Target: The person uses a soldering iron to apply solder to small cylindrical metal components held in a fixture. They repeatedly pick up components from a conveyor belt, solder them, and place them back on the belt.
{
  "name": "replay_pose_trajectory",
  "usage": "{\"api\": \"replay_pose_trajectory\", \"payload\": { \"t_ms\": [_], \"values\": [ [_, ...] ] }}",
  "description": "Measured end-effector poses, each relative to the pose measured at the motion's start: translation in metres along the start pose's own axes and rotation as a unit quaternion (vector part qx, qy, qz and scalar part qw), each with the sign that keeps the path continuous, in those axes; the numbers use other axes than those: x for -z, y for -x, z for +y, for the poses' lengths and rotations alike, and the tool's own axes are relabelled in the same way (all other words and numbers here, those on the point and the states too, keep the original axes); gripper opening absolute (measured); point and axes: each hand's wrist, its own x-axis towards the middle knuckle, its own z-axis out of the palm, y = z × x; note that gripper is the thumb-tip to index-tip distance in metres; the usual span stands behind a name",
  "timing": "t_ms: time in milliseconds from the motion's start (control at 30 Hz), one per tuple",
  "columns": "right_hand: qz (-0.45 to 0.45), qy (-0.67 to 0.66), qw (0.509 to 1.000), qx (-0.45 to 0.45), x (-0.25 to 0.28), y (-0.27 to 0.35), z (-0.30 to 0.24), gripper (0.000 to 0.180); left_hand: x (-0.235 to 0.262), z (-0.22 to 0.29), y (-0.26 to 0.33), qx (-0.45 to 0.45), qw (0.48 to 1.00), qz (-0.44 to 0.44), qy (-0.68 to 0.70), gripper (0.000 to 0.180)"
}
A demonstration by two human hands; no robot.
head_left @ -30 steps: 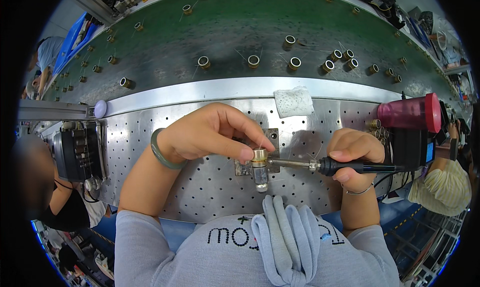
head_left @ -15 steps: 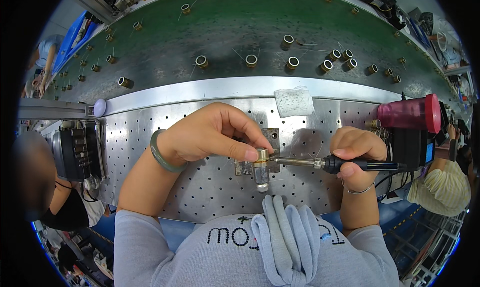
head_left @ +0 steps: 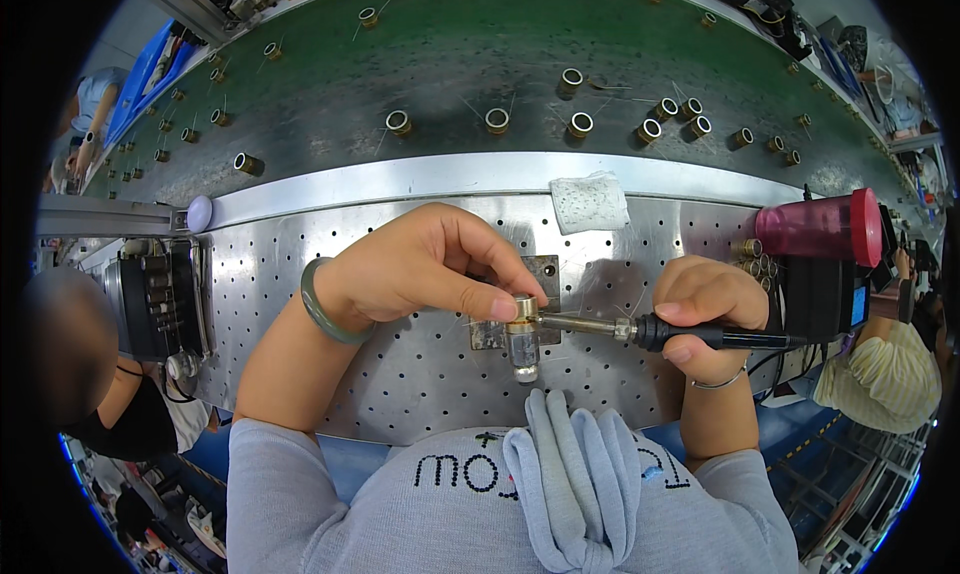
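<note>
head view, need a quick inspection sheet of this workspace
surface: perforated metal plate, with a green belt behind it carrying brass rings.
job's things: small brass cylinder part on a metal fixture block; soldering iron tip meets it.
clutter: white sponge pad, pink cup, purple knob.
grippers: left hand pinches the part; right hand grips the iron handle.
cables: black cord by the right wrist.
surroundings: other people at both edges.

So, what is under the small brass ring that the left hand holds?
Under the brass ring stands a short metal cylinder on a small dark block on the perforated plate. The left hand covers the block's left part.
</note>
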Motion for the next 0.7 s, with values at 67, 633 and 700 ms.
{"api": "replay_pose_trajectory", "payload": {
  "t_ms": [67,633,700],
  "values": [
    [-0.005,0.010,1.000,0.004,0.0000,-0.0005,-0.0014,0.022,-0.0002,0.0006,0.0003,-0.001,1.000,-0.001,-0.003,0.026],
    [0.010,-0.005,1.000,0.003,-0.0008,0.0008,-0.0007,0.023,-0.0034,0.0041,0.0024,-0.005,1.000,0.008,-0.022,0.029],
    [0.004,-0.001,1.000,0.003,-0.0011,0.0000,-0.0006,0.023,-0.0034,0.0044,0.0028,-0.003,1.000,0.010,-0.022,0.029]
  ]
}}
